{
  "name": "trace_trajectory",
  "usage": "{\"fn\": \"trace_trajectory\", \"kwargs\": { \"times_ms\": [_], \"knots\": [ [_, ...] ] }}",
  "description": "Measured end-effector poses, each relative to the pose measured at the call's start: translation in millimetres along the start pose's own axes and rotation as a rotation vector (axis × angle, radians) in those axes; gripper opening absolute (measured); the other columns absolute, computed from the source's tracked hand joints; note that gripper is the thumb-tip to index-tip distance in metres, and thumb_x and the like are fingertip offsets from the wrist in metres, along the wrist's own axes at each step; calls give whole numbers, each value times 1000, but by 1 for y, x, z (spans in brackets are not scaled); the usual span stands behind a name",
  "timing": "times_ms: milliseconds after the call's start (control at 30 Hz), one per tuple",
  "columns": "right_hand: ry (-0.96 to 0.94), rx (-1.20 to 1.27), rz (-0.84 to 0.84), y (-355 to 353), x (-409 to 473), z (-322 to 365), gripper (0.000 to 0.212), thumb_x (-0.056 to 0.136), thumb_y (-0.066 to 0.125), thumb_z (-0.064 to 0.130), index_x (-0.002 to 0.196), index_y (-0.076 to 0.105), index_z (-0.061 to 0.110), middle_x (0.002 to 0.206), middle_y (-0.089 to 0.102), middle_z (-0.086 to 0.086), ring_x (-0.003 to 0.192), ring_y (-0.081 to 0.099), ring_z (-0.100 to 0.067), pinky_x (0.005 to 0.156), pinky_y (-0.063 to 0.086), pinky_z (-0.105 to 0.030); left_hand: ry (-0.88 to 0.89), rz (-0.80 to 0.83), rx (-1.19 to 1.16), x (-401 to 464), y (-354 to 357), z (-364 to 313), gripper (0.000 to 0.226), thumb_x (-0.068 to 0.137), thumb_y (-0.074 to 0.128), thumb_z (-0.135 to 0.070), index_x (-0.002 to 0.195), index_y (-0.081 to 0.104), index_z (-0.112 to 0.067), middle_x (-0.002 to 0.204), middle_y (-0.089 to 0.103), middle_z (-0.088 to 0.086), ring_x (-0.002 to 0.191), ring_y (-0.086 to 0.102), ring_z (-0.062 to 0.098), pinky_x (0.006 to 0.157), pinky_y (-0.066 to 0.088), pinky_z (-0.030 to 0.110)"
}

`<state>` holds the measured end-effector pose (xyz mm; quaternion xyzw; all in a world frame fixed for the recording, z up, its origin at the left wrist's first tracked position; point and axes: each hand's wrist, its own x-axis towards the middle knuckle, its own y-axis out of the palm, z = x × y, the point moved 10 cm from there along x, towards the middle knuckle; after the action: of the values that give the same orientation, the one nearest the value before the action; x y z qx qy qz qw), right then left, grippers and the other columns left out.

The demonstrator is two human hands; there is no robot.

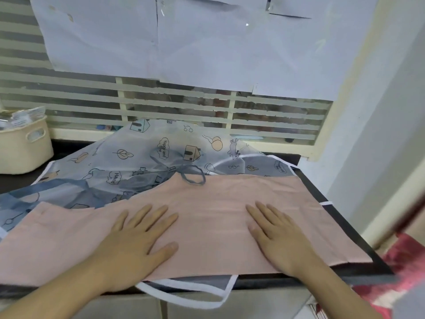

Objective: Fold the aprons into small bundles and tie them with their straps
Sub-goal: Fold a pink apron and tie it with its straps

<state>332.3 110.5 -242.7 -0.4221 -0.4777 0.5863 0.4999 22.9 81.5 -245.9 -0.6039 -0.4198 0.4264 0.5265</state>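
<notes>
Your work surface is a dark countertop [340, 229] running from the left edge of view to a right edge that slants toward the near right corner. The largest item on it is the translucent printed apron [142, 157], patterned with houses, leaves and speech bubbles; it is spread over the far and left part of the countertop, reaching the far edge below the slatted window grille [276, 116]. Its white-trimmed hem [184, 293] hangs over the near edge of the countertop in a loop, and a short white strap end [326, 203] sticks out at the right edge. On top of it lies the pink apron [207, 217], folded into a long band that runs along the near edge from the left side almost to the near right corner, its near margin roughly level with the countertop edge. A grey-blue strap [193, 177] lies coiled in a loose loop at the far edge of the pink apron, near its middle, partly on the printed apron. Your left hand [138, 245] lies flat, palm down, on the pink apron left of centre, fingers straight and slightly spread, thumb out to the right. Your right hand [278, 240] lies flat, palm down, on the same apron right of centre, fingers straight and slightly spread. Neither hand grips any fabric. A cream basket [25, 143] holding packets stands at the far left corner of the countertop, just beside the printed apron.
</notes>
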Motion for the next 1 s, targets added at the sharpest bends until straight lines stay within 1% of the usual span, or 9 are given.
{"fn": "trace_trajectory", "kwargs": {
  "times_ms": [300,400,500,567,633,733,833,933,1000],
  "knots": [
    [203,-4,-24,-16,-19,-102,65,101,8,66,163,5,47,172,-1,19,160,-3,-8,130,-1,-35,12,-4,-8,-5,-1,2,65,93,7,-82,153,-12,-65,163,-27,-31,154,-26,3,128,-14,41],
    [169,-14,-36,-20,-25,-117,86,91,-7,78,165,6,36,171,1,17,159,-4,-6,130,-2,-32,50,-7,-34,-9,-2,5,64,91,3,-82,152,-9,-66,164,-24,-32,153,-25,0,127,-15,36],
    [192,-54,-106,-27,-34,-133,114,76,-25,86,165,14,27,172,14,6,160,8,-15,129,12,-37,103,-45,-65,-19,-8,8,72,87,-8,-85,154,1,-64,166,-15,-32,156,-16,0,126,-12,28],
    [100,-63,-181,-39,-48,-107,95,92,-4,81,163,27,27,169,25,3,156,20,-18,127,20,-36,185,-70,-85,-30,-14,-6,67,93,-1,-82,156,12,-61,168,-1,-31,158,-4,1,127,-5,25],
    [-66,38,-146,-37,-65,-61,69,99,28,73,162,25,43,168,14,25,155,15,-2,125,16,-24,242,-39,-69,-41,-14,-27,66,98,14,-80,159,12,-57,167,-1,-33,157,-7,-1,129,-3,29],
    [-300,-35,4,-18,-87,-5,76,93,50,70,158,14,59,163,-2,38,153,1,11,122,5,-12,262,26,68,-49,-4,-44,78,96,29,-78,162,-1,-50,168,-13,-28,157,-14,4,129,-7,33],
    [-324,-21,20,-15,-90,-11,85,89,72,46,155,20,63,160,3,45,148,0,20,118,7,-6,293,34,90,-56,-9,-34,75,100,37,-68,163,1,-50,168,-11,-27,157,-10,2,125,-9,22],
    [-273,163,52,-24,-94,-34,78,89,80,24,146,42,61,152,23,52,144,18,24,118,19,-8,341,-14,-24,-68,-25,-16,57,101,44,-55,156,30,-55,162,17,-37,154,11,-9,121,3,9],
    [-253,185,32,-31,-96,-47,64,93,76,17,137,54,58,144,34,55,140,29,23,118,25,-10,302,-30,-128,-73,-37,1,40,103,52,-44,141,56,-54,147,45,-42,141,37,-15,120,23,11]
  ]
}}
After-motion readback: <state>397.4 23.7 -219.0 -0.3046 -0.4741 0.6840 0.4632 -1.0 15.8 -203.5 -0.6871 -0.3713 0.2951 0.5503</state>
